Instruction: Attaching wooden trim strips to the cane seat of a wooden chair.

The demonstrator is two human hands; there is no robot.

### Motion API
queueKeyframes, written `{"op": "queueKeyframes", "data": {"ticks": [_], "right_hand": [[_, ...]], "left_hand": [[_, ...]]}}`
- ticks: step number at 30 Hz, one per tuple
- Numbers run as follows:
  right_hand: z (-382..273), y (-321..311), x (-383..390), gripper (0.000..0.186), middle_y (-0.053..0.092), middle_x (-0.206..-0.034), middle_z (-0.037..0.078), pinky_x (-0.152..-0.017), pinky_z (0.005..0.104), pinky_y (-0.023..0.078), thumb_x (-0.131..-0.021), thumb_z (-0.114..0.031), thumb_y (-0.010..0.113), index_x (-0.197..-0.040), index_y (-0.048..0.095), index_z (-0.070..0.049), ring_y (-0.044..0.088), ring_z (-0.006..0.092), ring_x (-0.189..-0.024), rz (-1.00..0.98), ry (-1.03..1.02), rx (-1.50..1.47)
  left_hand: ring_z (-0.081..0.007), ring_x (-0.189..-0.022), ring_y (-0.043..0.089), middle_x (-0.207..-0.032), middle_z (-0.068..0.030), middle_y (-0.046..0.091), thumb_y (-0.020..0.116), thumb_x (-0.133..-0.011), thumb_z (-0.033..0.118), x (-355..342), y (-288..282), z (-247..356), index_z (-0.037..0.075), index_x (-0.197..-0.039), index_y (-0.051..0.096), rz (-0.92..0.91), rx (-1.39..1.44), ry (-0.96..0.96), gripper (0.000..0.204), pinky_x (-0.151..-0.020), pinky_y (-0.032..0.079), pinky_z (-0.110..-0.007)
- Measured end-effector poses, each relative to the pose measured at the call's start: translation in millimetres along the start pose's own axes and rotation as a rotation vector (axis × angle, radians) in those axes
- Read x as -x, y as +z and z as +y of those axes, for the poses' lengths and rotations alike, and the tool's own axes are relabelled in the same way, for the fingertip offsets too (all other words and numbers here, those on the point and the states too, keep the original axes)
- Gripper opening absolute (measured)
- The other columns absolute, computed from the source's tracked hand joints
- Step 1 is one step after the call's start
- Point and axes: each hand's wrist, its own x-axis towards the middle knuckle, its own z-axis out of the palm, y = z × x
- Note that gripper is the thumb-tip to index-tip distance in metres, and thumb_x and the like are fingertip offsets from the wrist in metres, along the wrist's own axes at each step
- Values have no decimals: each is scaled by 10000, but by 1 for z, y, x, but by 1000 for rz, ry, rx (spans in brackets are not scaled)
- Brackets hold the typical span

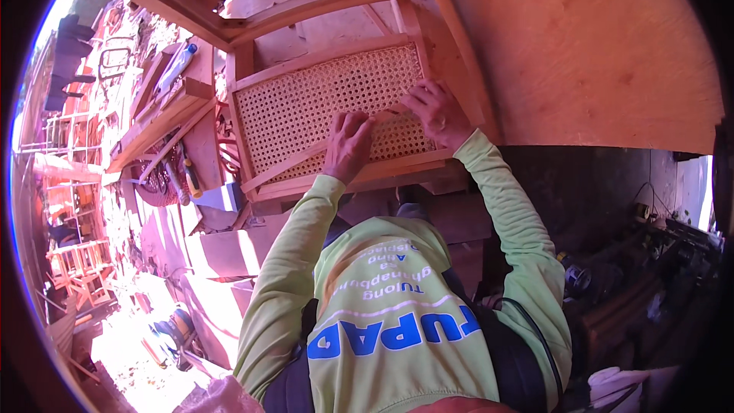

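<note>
A woven cane panel [306, 95] is set in the wooden frame of a chair [313, 15] in front of me. Across the panel, slanting from its near left corner up toward the right, runs a thin wooden strip [284, 165]. My left hand [349, 145] is closed on the strip near the middle of the panel, with the fingers curled. Toward the panel's right side, my right hand [440, 113] pinches the strip's other end between thumb and fingers. That end is partly hidden by the fingers.
On the left are wooden pieces [160, 126], a blue-capped bottle [180, 65] and a yellow-and-black handled tool [191, 176]. A large plywood sheet [596, 46] fills the upper right. A power tool [176, 325] lies at lower left. Dark clutter [596, 279] stands at right.
</note>
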Motion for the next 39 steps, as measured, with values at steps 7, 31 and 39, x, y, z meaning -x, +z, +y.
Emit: {"op": "queueKeyframes", "data": {"ticks": [7,31,39], "right_hand": [[1,4,-16,448,663,-1154,138,-1065,461,474,-762,-5,680,-1209,661,-24,602,343,-1172,-105,-43,-66],[-230,145,-156,238,599,-1021,165,-855,477,523,-781,-130,813,-926,642,-49,626,355,-994,-286,-469,-206],[-227,154,-152,191,588,-1007,150,-826,492,532,-808,-112,780,-919,634,-63,626,359,-976,-235,-385,-188]], "left_hand": [[-379,-1119,572,-1192,-129,637,747,-790,23,14,0,-11,64,-1203,689,-40,-24,-52,419,-943,530,-478],[-355,-1024,552,-1062,-134,542,667,-773,480,19,53,-26,160,-1188,658,211,-71,59,524,-836,483,-499],[-332,-990,564,-1027,-109,536,662,-760,452,15,57,-26,185,-1127,642,209,-89,47,454,-793,473,-480]]}}
